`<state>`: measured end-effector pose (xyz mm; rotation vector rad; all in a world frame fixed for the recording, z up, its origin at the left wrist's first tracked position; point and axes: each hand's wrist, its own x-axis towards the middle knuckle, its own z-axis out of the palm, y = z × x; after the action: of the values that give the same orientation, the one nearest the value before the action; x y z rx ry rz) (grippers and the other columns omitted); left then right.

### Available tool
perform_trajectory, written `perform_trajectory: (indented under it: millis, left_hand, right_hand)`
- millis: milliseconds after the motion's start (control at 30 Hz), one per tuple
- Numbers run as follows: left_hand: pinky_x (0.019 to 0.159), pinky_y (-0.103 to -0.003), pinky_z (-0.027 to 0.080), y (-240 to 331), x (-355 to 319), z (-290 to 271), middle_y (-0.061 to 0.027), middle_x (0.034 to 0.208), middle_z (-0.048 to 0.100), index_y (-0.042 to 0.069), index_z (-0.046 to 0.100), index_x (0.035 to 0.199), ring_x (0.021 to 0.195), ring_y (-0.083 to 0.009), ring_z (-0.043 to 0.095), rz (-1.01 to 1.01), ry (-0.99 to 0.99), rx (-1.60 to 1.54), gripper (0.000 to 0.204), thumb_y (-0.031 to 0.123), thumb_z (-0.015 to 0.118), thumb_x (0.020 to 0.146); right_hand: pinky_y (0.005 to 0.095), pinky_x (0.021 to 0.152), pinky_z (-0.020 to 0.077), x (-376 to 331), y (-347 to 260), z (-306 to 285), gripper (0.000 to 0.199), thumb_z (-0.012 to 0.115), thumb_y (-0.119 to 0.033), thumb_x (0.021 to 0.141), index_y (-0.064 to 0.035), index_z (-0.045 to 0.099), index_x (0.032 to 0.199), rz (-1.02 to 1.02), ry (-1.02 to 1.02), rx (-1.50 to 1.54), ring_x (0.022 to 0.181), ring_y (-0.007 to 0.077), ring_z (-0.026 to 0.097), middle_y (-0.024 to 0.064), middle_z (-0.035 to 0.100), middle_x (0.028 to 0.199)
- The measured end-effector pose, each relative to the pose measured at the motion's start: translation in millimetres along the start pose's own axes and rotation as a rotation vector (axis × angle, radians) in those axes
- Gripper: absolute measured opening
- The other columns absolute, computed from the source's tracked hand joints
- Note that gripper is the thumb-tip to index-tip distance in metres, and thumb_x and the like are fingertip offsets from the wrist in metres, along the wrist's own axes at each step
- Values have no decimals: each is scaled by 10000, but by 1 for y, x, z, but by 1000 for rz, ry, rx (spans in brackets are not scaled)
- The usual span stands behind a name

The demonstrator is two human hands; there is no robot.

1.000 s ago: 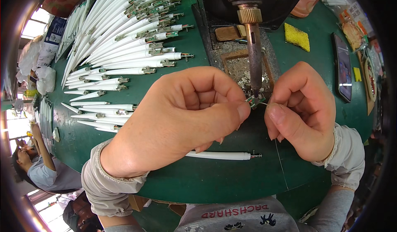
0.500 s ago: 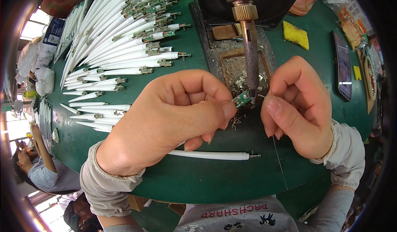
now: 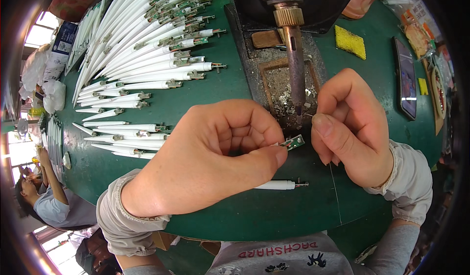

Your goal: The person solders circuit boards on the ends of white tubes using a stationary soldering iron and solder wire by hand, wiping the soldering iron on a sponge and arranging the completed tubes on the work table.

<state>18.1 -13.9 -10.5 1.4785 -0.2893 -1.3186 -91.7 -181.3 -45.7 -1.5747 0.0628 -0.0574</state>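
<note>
My left hand (image 3: 210, 162) pinches a small green circuit board (image 3: 295, 142) between thumb and forefinger; whatever joins its near end is hidden in the curled fingers. A thin solder wire (image 3: 336, 194) runs up from the table into my right hand (image 3: 352, 133), where thumb and forefinger close on it, its tip poking out toward the iron. The soldering iron (image 3: 296, 64) hangs tip down between my hands, just above the board and apart from it. Partly behind my left hand lies a white tapered tube (image 3: 275, 185) with a small spring at its end.
Many similar white tubes (image 3: 142, 45) with circuit boards lie fanned out at the left. Below the iron is a stand tray (image 3: 267, 81) with solder scraps. A yellow sponge (image 3: 350, 42) and a phone (image 3: 405, 79) lie at the right. Another person (image 3: 44, 196) sits at far left.
My left hand has moved down and slightly right, drawing the circuit board away from the iron's tip. The right hand has barely moved and still holds the solder wire.
</note>
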Motion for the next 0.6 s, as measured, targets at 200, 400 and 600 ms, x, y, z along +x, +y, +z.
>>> perform_trajectory:
  millis: [200,400,600]
  left_hand:
    - [535,-170,395,-21,-6,0,-10,739,562,-15,554,863,653,-33,513,143,-99,168,123,-10,619,759]
    - [509,-292,451,-67,-19,29,-47,780,534,43,572,795,669,-183,546,973,-83,1184,179,124,652,657]
    - [587,-286,463,-53,-31,13,-54,810,540,58,584,783,735,-192,542,987,37,1325,196,131,579,601]
  right_hand:
    - [163,382,279,-4,3,-1,203,494,-183,900,-36,355,898,-4,-10,-16,423,40,406,23,469,570]
    - [161,381,283,-5,4,1,176,485,-165,895,-41,360,886,-27,-20,-37,427,36,407,16,465,589]
    - [162,456,313,-9,1,2,90,487,-26,877,-14,398,888,31,-7,34,501,25,443,4,465,657]
